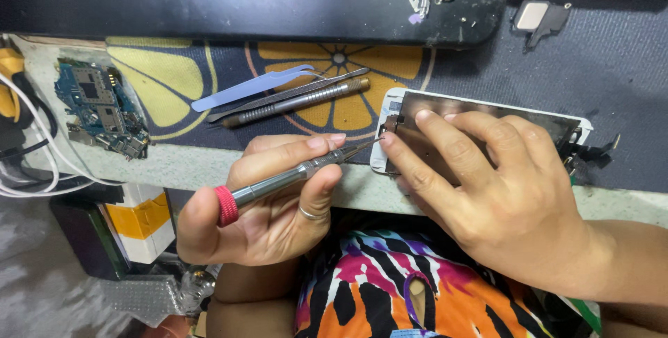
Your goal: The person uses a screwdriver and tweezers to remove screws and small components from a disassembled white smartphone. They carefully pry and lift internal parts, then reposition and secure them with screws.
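One screwdriver [292, 176] clenched in left hand [268, 206], tip at the left edge of one phone screen [480, 126] pressed flat by right hand [501, 185] near the worktop [362, 195] edge; three tools [292, 94] lie far-left.

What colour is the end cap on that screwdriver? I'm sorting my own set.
Red, ribbed cap on the grey screwdriver in the left hand; head view.

red-capped screwdriver [278, 181], white phone screen [480, 129] face-down
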